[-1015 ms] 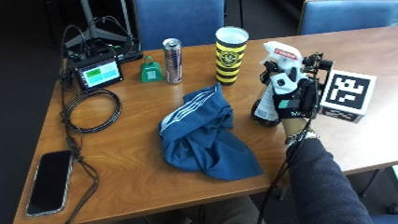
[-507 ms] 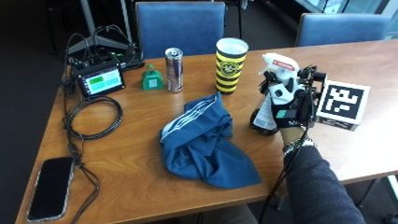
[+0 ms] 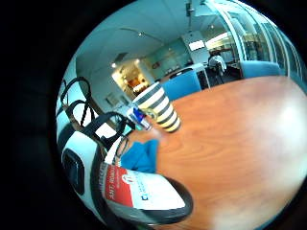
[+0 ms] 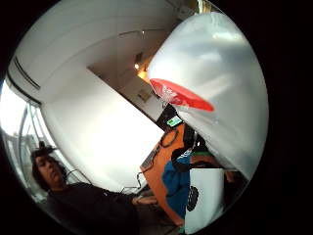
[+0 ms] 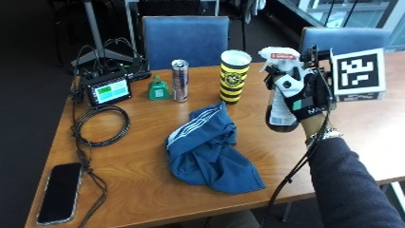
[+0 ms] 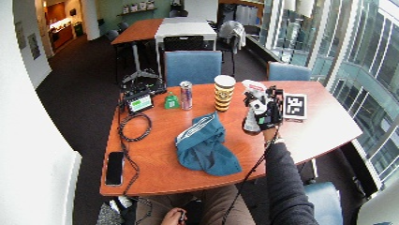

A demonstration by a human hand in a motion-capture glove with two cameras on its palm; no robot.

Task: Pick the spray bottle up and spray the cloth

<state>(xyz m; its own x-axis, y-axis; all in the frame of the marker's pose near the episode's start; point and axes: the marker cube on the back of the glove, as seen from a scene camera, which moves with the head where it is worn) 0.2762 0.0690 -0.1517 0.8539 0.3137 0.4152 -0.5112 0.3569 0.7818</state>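
The room was an open office with tall windows and blue chairs [image 5: 185,40] pulled up to a warm-brown wooden table [image 5: 145,166]. Above the table's right part, the black-gloved right hand [image 5: 303,97] was wrapped around a white-headed spray bottle [image 5: 279,90] with a dark lower body, fingers curled on its neck; the bottle was upright and seemed lifted just clear of the wood, nozzle pointing left. A crumpled blue cloth with a white-striped band [image 5: 208,149] lay near the middle of the table, to the left of the bottle and apart from it. Behind the cloth stood a yellow-and-black striped paper cup [image 5: 234,76], a slim silver drink can [image 5: 180,80] and a small green bottle [image 5: 158,89] in a row. Further left sat a small monitor with a green screen [image 5: 109,90] above a coil of black cable [image 5: 101,126], and a black smartphone [image 5: 60,192] lay near the front-left corner
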